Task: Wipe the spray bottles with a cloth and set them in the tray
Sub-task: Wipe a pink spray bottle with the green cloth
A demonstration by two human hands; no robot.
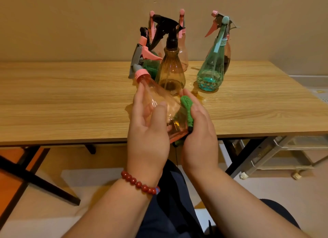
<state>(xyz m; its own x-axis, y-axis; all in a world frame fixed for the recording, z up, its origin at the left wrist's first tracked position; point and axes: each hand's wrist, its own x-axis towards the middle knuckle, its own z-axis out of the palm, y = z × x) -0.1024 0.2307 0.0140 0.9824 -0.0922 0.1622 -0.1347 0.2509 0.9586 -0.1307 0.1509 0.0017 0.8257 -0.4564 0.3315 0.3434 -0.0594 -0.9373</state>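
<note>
My left hand (148, 131) grips a clear pink spray bottle (159, 102), tilted with its pink and grey trigger head (140, 60) pointing up and away. My right hand (198, 131) holds a green cloth (186, 111) against the bottle's right side near its base. Both hands hover over the table's front edge. Farther back on the wooden table (71, 99) stand an amber bottle with a black trigger (171, 72), a teal bottle (211, 72) and several more pink and green bottles behind them.
A beige wall rises right behind the table. Under the table at the right stands a grey plastic shelf cart on wheels (276, 158). Black table legs (35, 179) and an orange surface show at the lower left. My dark-clothed lap is below my arms.
</note>
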